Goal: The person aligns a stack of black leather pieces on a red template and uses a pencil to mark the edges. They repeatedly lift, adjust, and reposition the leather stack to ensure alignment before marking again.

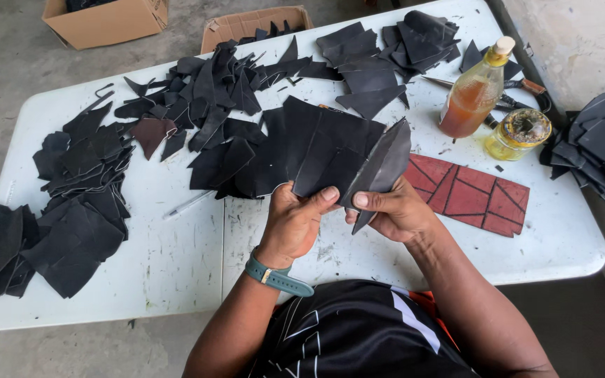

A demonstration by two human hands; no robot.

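White folding worktop [176, 259] on a bare concrete floor, and it's pretty much buried in black leather offcuts [78, 203]. I'm holding a fan of black leather pieces [330, 150] up over the middle of it. My left hand [294, 224] pinches the stack from below, thumb pressed on the front of one piece, fingers closed behind it. My right hand [397, 210] is clamped on a narrow, pointed piece [381, 164] at the right edge of the fan, thumb on top, fingers curled under it. Both hands touch each other at the thumbs, more or less. Green watch strap [274, 274] on my left wrist.

Taking the fan as the landmark: just right of it a red cut pattern piece [474, 196] lies flat on the worktop. Further right and back stand a plastic bottle of amber liquid [472, 94] and a small open jar of yellowish stuff [519, 133], near each other. Left of the fan, a pen [187, 204] lies on a bare patch. Behind it, beyond the far edge, two cardboard boxes [106, 21] sit on the floor. Another pile of black pieces [603, 147] sits off the worktop's right end.
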